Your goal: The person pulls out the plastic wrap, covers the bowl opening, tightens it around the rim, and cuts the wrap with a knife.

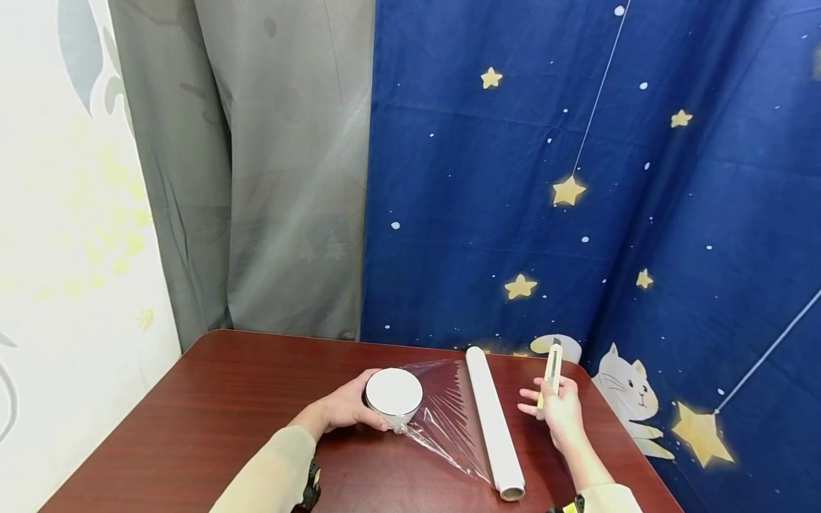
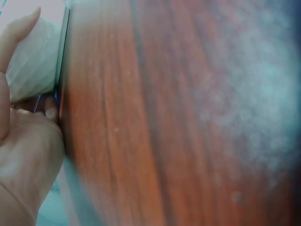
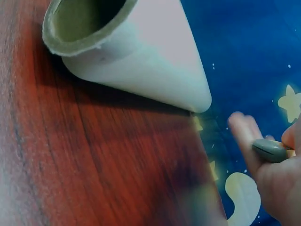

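Note:
A white round container point(image 1: 394, 391) stands on the table, my left hand point(image 1: 346, 407) gripping its left side with thumb and fingers spread around it. Its textured white wall point(image 2: 40, 56) fills a corner of the left wrist view. Clear plastic wrap point(image 1: 449, 417) stretches from the container to a thick white roll point(image 1: 494, 424), which lies lengthwise to the right. Beyond the roll, my right hand point(image 1: 563, 415) holds a utility knife point(image 1: 553, 369) above the table, blade out and pointing away from me. The knife's rounded grey end point(image 3: 269, 149) pokes out of the hand in the right wrist view.
The dark red wooden table point(image 1: 212, 420) has a rounded far edge. Behind it hang a grey curtain point(image 1: 295, 178) and a blue curtain point(image 1: 449, 214) with stars and a cat. The roll's open cardboard core point(image 3: 70, 23) faces the near side.

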`<state>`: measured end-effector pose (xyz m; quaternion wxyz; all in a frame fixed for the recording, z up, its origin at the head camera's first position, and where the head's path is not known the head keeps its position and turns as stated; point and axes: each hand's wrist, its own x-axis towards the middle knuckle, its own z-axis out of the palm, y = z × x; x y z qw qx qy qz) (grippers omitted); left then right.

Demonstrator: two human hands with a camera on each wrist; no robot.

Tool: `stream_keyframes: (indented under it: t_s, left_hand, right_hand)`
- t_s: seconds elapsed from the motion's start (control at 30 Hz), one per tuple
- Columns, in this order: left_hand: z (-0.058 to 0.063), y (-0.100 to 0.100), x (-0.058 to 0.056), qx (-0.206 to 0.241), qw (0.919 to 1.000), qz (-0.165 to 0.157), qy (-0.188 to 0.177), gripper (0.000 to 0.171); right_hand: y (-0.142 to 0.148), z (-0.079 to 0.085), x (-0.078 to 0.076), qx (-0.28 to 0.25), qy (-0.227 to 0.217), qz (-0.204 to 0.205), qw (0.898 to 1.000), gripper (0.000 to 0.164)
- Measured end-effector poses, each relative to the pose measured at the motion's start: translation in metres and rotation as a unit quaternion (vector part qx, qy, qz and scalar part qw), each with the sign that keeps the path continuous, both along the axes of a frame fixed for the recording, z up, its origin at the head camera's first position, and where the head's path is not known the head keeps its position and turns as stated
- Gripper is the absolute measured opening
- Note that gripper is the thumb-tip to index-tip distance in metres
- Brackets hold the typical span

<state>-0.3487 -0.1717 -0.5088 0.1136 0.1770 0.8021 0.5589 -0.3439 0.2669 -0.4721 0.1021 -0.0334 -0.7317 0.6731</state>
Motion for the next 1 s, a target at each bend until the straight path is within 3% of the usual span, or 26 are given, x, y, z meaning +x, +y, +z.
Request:
stream_keyframes:
  t_s: [0.1,0.33,0.57,0.8,1.0]
  left_hand:
    - [-0.0006,0.0001,-0.0003,0.002,1.0000,0.000,-0.004,0.110]
    - [-0.0003,-0.0001,-0.0001,-0.001,1.0000,0.000,0.000,0.110]
    - [-0.0012,-0.0003,-0.0015,-0.009,0.9999,0.007,0.004,0.111]
    - [-0.0022,-0.0002,-0.0018,-0.008,0.9999,0.004,0.008,0.111]
    - [-0.0027,-0.0003,-0.0011,-0.007,0.9999,0.004,0.011,0.111]
  right_hand:
    - [-0.0006,0.0014,0.0000,-0.003,0.003,-0.009,1.000,0.042]
    - [-0.0003,0.0011,0.0015,0.066,0.001,-0.032,0.997,0.042]
    - [0.0014,-0.0015,-0.0009,0.053,0.007,-0.043,0.998,0.031]
    - [0.0008,-0.0017,0.0002,0.133,0.043,-0.073,0.988,0.032]
    - [-0.0031,-0.0003,-0.0001,0.082,0.029,-0.046,0.995,0.030]
